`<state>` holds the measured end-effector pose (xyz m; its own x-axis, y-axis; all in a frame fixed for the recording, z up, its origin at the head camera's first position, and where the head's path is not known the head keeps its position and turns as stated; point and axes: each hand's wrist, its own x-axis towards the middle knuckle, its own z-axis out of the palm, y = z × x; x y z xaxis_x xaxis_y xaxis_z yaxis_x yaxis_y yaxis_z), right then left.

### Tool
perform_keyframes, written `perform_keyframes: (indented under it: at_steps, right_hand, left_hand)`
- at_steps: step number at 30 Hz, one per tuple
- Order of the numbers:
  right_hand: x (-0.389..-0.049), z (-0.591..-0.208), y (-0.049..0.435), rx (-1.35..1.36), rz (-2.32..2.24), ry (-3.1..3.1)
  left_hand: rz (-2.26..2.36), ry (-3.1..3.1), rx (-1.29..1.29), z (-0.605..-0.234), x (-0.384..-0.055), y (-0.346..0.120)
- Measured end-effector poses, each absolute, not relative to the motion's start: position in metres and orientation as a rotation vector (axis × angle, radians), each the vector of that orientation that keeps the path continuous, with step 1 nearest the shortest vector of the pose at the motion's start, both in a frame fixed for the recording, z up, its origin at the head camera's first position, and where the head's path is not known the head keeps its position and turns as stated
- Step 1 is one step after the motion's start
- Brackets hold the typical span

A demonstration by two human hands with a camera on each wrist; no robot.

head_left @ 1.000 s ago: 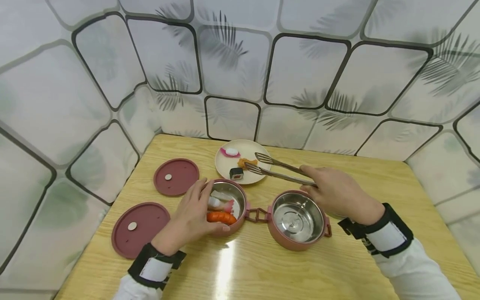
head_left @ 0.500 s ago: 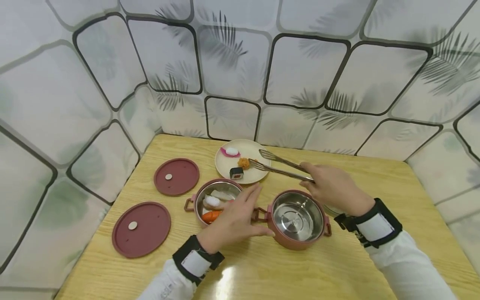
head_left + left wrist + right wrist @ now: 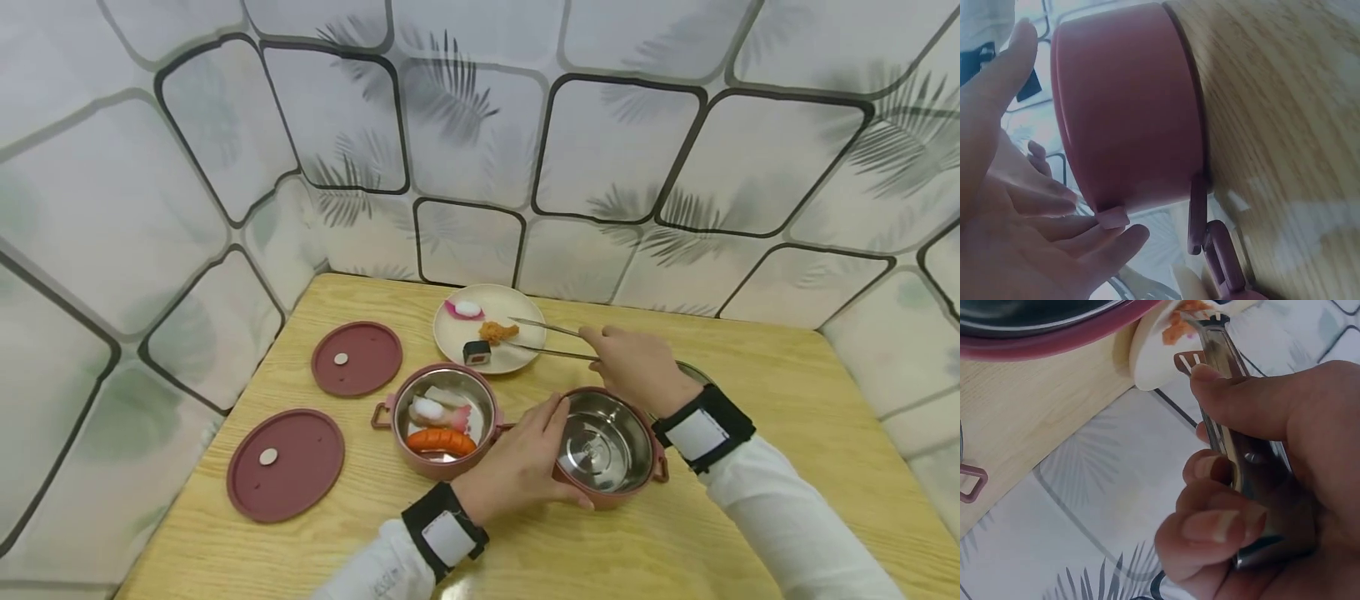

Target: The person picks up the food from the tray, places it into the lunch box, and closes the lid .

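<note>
My right hand (image 3: 637, 371) holds metal tongs (image 3: 1272, 494), thumb on one side and curled fingers on the other. The tongs' arms are spread, their tips over the cream plate (image 3: 517, 304) by a toy fried drumstick (image 3: 495, 332); contact is unclear. On that plate also lie a toy sushi roll (image 3: 477, 352) and a white-and-pink piece (image 3: 467, 309). My left hand (image 3: 517, 467) lies along the left side of the right-hand pink pot (image 3: 1129, 106), fingers extended near its rim and handle. That pot's steel inside (image 3: 600, 442) is bare.
Left of it stands another pink pot (image 3: 438, 471), holding an orange toy sausage (image 3: 441, 442) and other toy pieces. Two maroon lids (image 3: 356, 358) lie at the left. A round rim (image 3: 696, 372) shows partly behind my right wrist. A patterned fabric wall (image 3: 472, 125) encloses the table.
My left hand has moved right, from the left pot to the right pot. The tongs have turned, and their tips remain around the drumstick on the plate.
</note>
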<state>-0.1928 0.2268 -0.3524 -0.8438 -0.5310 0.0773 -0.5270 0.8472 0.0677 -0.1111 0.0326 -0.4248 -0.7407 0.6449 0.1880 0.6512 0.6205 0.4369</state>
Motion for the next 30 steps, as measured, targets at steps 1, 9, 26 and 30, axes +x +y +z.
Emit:
perform_keyframes:
  at_steps: [1,9,26,30]
  right_hand:
    - [-0.194,-0.354,0.226,0.843,-0.086,-2.925]
    - [-0.208,-0.361,0.213,0.85,-0.129,-2.979]
    - [-0.205,-0.371,0.226,0.831,0.021,-2.949]
    - [-0.198,-0.363,0.237,0.813,0.099,-2.952]
  left_hand:
    - [-0.76,-2.822,-1.119,-0.426,-0.111,0.033]
    - [-0.736,-2.891,-1.016,-0.428,-0.112,0.037]
    - [-0.557,-2.861,-0.969,-0.424,-0.112,0.038]
    - [-0.561,-2.859,-0.969,-0.424,-0.111,0.038]
